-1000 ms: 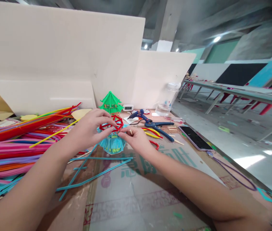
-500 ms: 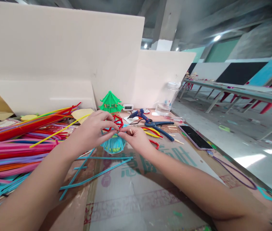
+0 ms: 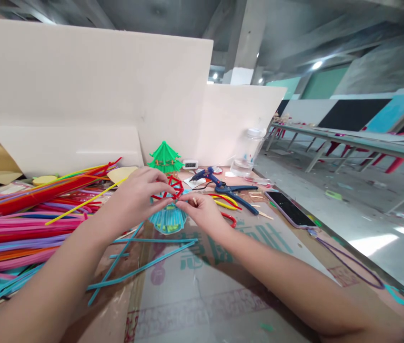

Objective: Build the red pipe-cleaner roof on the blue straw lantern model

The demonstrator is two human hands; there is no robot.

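Before me stands a small model pavilion with a pointed green roof (image 3: 165, 155). In front of the roof is a red frame of short bars (image 3: 176, 186), partly covered by my fingers, above a blue ribbed skirt-like piece (image 3: 168, 220). My left hand (image 3: 145, 190) is closed at the frame's left side, its thumb and fingers pinching near the lower edge. From the right, my right hand (image 3: 198, 208) pinches at the frame's lower right corner, the thumb and forefinger close together. Exactly which bar each hand grips is hidden.
Coloured pipe cleaners (image 3: 19, 228) heap on the left. Bent blue strips (image 3: 145, 262) lie nearer me. Behind to the right are a glue gun (image 3: 207, 175), blue-handled pliers (image 3: 239, 193), a plastic jar (image 3: 247, 155) and a phone (image 3: 290, 209). White boards (image 3: 91, 90) stand at the back.
The whole view has shifted slightly, so things sit a little lower in the picture. My fingertips have parted slightly at the red frame; both hands stay at it.
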